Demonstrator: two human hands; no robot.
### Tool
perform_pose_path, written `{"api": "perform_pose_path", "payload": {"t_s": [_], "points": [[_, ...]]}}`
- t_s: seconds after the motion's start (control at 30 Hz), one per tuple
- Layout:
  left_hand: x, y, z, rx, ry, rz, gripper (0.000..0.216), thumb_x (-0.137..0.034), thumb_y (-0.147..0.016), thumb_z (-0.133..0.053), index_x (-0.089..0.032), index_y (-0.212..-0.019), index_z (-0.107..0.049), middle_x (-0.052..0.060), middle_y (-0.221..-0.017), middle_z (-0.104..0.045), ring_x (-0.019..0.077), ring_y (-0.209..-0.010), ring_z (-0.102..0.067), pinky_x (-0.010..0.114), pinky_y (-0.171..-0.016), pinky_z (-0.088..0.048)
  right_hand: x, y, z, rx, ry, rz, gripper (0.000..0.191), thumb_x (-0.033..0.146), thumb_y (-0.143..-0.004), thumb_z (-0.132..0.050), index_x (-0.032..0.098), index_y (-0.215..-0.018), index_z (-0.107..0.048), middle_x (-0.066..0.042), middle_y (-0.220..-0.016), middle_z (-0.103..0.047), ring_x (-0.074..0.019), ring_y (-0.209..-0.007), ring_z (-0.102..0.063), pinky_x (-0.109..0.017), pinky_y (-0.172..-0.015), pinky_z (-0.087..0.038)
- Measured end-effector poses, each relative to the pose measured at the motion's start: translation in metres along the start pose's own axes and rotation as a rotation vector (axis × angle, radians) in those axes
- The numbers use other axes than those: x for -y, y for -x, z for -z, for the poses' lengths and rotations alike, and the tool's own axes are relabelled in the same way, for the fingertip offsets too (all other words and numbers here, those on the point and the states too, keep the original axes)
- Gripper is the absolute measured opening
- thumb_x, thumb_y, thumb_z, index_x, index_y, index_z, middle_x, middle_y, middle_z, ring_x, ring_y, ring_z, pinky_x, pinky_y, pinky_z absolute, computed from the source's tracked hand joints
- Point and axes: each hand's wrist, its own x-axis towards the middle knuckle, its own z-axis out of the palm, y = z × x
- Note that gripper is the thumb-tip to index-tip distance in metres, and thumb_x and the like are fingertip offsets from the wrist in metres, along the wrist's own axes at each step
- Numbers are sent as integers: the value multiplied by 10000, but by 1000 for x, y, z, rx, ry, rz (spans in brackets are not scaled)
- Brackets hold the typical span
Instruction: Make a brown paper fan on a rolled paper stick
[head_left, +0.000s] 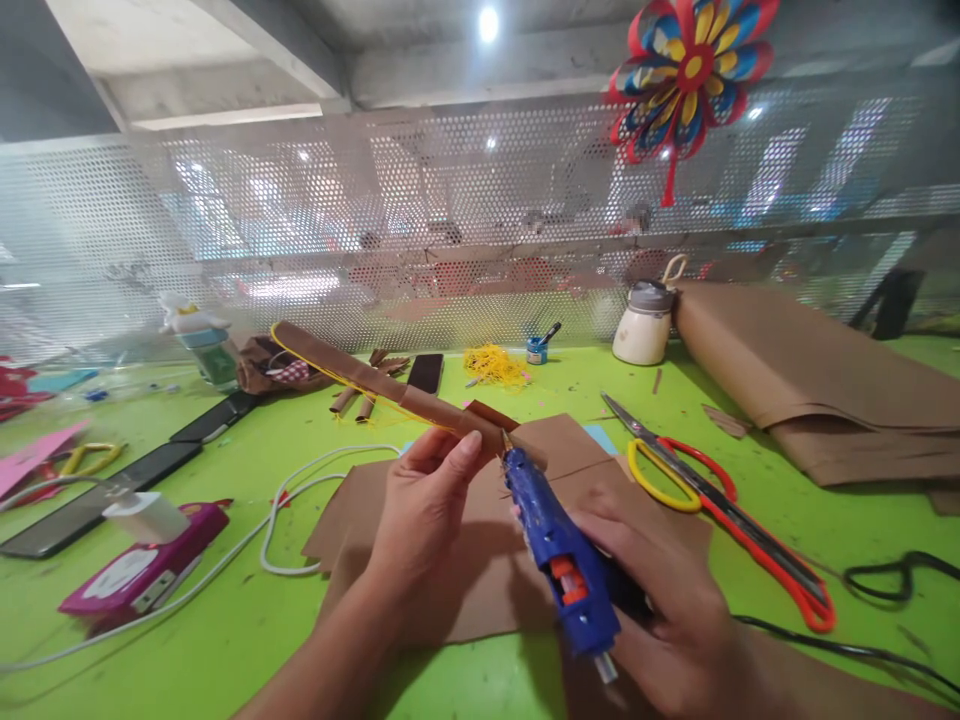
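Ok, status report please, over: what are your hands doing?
Left hand gripping brown paper roll. Right hand gripping glue gun, nozzle at the roll's end. Scissors lie off to the right, apart.

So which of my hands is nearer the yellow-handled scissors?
Right. Your right hand, gripping the blue glue gun, sits just left of the yellow-handled scissors; your left hand, holding the brown paper roll, is farther left, beyond the gun.

No text, label or number can be read anywhere.
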Motion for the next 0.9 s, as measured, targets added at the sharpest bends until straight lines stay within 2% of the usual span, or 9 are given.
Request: {"api": "perform_pose_path", "payload": {"t_s": [0.23,0.47,0.6,0.73,0.9], "points": [[0,-1,2,0,-6,10,224,-240,-736,-707,-174,-949,-722,92,-1020,-714,231,-966,-644,402,-930,-481,1,-4,1,29,-7,12,427,153,-809,-516,137,-1234,-471,-99,-1095,-682,-220,-1017,-630,-344,-983,-454],[0,-2,4,9,9,0,201,-240,-755,-691,-170,-941,-723,87,-1017,-711,209,-956,-642,373,-941,-475,1,-5,2,56,-16,19,404,158,-821,-515,192,-1223,-482,-80,-1107,-673,-232,-1026,-620,-326,-898,-497],[0,-2,4,11,6,3,213,-243,-746,-699,-163,-942,-722,87,-992,-714,205,-931,-643,373,-921,-487,2,-7,2,43,-90,-8,440,152,-834,-518,179,-1267,-443,-75,-1095,-671,-206,-983,-631,-300,-899,-488],[-1,-1,3,-17,-9,0,206,-247,-738,-707,-153,-921,-724,92,-983,-715,211,-931,-639,371,-905,-491,4,-9,3,31,-90,-9,396,147,-843,-512,173,-1235,-462,-68,-1103,-670,-184,-978,-631,-271,-930,-464],[-3,0,0,20,-49,-6,208,-248,-750,-696,-164,-938,-726,85,-1000,-712,210,-949,-630,373,-927,-471,4,-8,1,5,-62,-2,373,160,-841,-500,170,-1213,-468,-79,-1072,-678,-199,-985,-635,-283,-922,-477]]}}
